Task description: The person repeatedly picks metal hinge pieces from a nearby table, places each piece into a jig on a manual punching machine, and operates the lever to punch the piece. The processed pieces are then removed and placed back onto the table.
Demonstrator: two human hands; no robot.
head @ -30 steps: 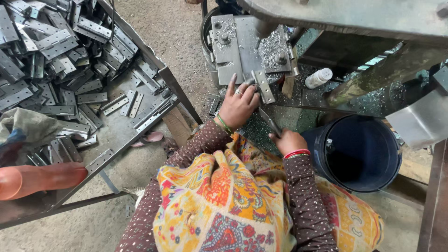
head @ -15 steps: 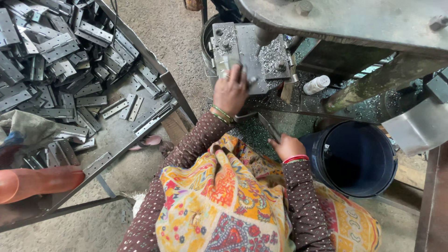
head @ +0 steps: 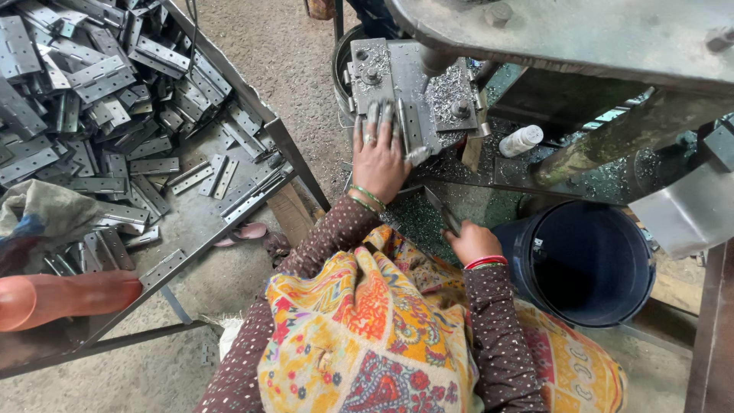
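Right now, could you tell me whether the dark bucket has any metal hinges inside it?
No, the dark bucket looks empty inside; the hinges lie piled on the table.

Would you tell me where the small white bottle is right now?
In the head view, the small white bottle lies right of the metal plate, above the dark bucket.

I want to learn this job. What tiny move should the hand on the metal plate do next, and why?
Probably draw the left hand back off the machine's die block. Its fingers lie on the hinge strip right under the press, while the right hand grips a flat metal piece.
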